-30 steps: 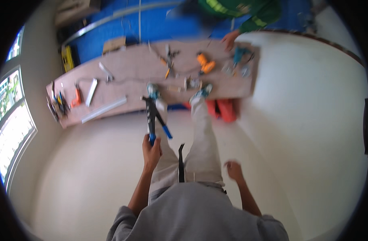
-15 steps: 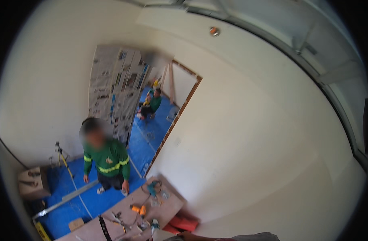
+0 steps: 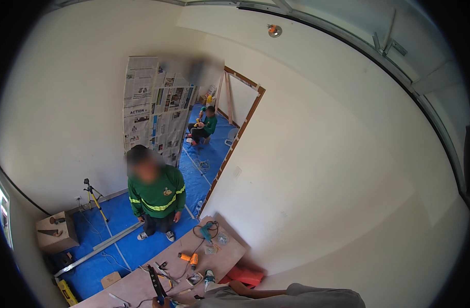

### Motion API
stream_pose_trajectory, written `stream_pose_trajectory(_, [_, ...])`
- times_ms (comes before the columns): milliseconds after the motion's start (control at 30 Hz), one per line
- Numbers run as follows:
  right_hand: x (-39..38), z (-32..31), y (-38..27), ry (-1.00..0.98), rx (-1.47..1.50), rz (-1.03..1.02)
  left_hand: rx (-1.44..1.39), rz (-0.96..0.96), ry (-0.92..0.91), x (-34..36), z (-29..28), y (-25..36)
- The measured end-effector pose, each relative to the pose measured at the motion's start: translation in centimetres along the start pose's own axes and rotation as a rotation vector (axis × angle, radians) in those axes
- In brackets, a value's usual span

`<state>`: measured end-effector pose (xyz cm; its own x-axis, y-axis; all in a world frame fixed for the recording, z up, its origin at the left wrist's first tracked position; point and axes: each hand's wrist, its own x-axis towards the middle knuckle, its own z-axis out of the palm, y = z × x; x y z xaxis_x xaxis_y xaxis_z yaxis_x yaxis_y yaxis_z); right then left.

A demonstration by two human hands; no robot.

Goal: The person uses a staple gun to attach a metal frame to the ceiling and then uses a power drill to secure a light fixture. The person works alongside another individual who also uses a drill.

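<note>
At the lower edge, my left hand point(image 3: 162, 303) is closed round the lower end of a long, flat black strap-like thing point(image 3: 154, 280), which stands up over the wooden table point(image 3: 142, 282). Something small and blue shows beside my fingers. My right forearm point(image 3: 258, 292) comes out of a grey sleeve point(image 3: 322, 296) and bends inward; my right hand is hidden. Between my arms, a green and white shoe point(image 3: 209, 277) shows at the tabletop. Close by lie an orange power tool point(image 3: 190, 259), a small open box point(image 3: 195, 278) and several hand tools.
A teal corded power tool point(image 3: 206, 232) and clear bags point(image 3: 222, 238) lie at the table's far end. Red material point(image 3: 248, 276) is beside it. A co-worker in green point(image 3: 160, 192) stands beyond; another point(image 3: 207, 126) sits past the doorway. A tripod point(image 3: 95, 197) and metal bars point(image 3: 101, 249) occupy the blue-covered floor.
The view has shifted, so the room sits further right and looks sharper. My left hand has come into view at the black thing. The standing co-worker's hand has moved away from the table edge.
</note>
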<state>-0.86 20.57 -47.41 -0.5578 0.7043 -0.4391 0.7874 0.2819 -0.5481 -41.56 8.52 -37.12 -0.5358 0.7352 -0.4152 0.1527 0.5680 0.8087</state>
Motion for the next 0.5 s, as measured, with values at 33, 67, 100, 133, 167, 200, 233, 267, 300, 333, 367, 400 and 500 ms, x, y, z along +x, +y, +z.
stream_pose_trajectory(33, [-0.1, -0.1, -0.3, 0.027, 0.023, 0.022, -0.006, -0.003, -0.005, 0.1, 0.0, 0.6])
stream_pose_trajectory(67, [-0.1, -0.2, -0.6, 0.055, 0.047, 0.044, -0.008, -0.006, -0.015, 0.2, -0.1, 1.1])
stream_pose_trajectory(100, [-0.2, -0.3, -0.9, 0.055, 0.072, 0.062, -0.010, -0.009, -0.021, 0.4, -0.1, 1.6])
stream_pose_trajectory(133, [-0.2, -0.4, -1.1, 0.057, 0.080, 0.072, -0.010, -0.013, -0.026, 0.5, -0.1, 2.0])
stream_pose_trajectory(167, [-0.2, -0.4, -1.4, 0.051, 0.086, 0.077, -0.011, -0.013, -0.033, 0.7, -0.2, 2.3])
stream_pose_trajectory(200, [-0.1, -0.5, -1.6, 0.045, 0.089, 0.080, -0.013, -0.015, -0.037, 0.8, -0.2, 2.7])
stream_pose_trajectory(233, [0.1, -0.5, -1.7, 0.040, 0.092, 0.081, -0.015, -0.017, -0.045, 1.0, -0.3, 3.0])
stream_pose_trajectory(267, [0.3, -0.6, -1.7, 0.035, 0.096, 0.085, -0.014, -0.023, -0.052, 1.0, -0.3, 3.3])
stream_pose_trajectory(300, [0.6, -0.7, -1.6, 0.030, 0.100, 0.088, -0.017, -0.028, -0.056, 1.1, -0.3, 3.7])
stream_pose_trajectory(333, [1.0, -0.7, -1.5, 0.028, 0.100, 0.095, -0.019, -0.035, -0.066, 1.0, -0.3, 3.9])
stream_pose_trajectory(367, [1.3, -0.8, -1.3, 0.025, 0.108, 0.098, -0.024, -0.047, -0.072, 0.9, -0.3, 4.2])
stream_pose_trajectory(400, [1.7, -0.8, -1.2, 0.022, 0.111, 0.103, -0.032, -0.062, -0.080, 0.7, -0.4, 4.3])
stream_pose_trajectory(500, [2.5, -0.4, -0.9, 0.013, 0.108, 0.128, -0.055, -0.079, -0.069, -0.1, -0.9, 4.3])
